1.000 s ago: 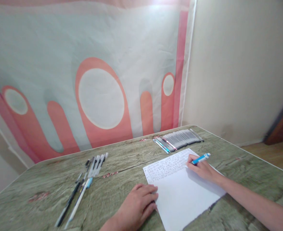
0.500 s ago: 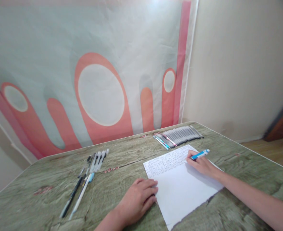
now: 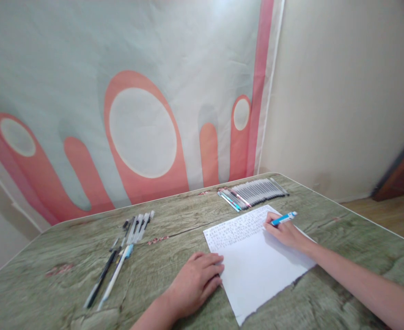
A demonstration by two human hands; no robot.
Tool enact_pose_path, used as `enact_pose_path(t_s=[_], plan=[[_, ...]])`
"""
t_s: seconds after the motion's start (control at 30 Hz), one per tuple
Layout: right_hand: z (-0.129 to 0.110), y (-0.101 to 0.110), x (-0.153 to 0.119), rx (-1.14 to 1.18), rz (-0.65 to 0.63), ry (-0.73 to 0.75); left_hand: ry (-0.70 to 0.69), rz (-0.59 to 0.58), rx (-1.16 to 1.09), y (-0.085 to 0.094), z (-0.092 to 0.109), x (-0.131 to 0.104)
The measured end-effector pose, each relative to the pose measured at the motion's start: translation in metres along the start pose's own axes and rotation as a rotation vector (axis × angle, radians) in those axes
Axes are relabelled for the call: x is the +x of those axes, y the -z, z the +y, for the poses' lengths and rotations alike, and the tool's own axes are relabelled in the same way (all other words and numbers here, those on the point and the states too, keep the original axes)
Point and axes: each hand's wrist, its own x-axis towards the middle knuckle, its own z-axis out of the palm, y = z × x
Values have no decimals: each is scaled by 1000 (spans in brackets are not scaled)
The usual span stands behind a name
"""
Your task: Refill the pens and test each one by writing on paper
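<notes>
My right hand (image 3: 286, 233) is closed round a blue pen (image 3: 284, 218) with a white end, over the upper right part of a white sheet of paper (image 3: 257, 279). Several lines of small handwriting cover the top of the sheet, and its lower part is blank. The pen's tip is hidden behind my fingers. Flat on the table lies my left hand (image 3: 198, 282), holding nothing, its fingertips touching the left edge of the paper. The sheet's near edge looks torn and uneven.
A row of pens (image 3: 260, 192) lies behind the paper, several coloured ones at its left end. Further pens and parts (image 3: 136, 228) lie at left, with a black pen (image 3: 101, 279) and a white pen (image 3: 114, 279) before them. The wood-patterned table (image 3: 64, 247) meets a patterned cloth (image 3: 147, 192).
The view has shifted slightly. Both hands hold nearly the same places on the paper, and the blue pen stays in my right hand.
</notes>
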Motion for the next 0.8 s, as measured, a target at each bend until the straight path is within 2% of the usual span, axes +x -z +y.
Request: enact_pose_path(t_s=[0.2, 0.53, 0.8], plan=[[5, 0, 0, 15, -4, -1, -13, 16, -1, 0, 0, 1], [-1, 2, -1, 31, -12, -17, -18, 24, -5, 0, 0, 0], [9, -2, 3, 101, 96, -176, -11, 31, -1, 1, 1, -1]])
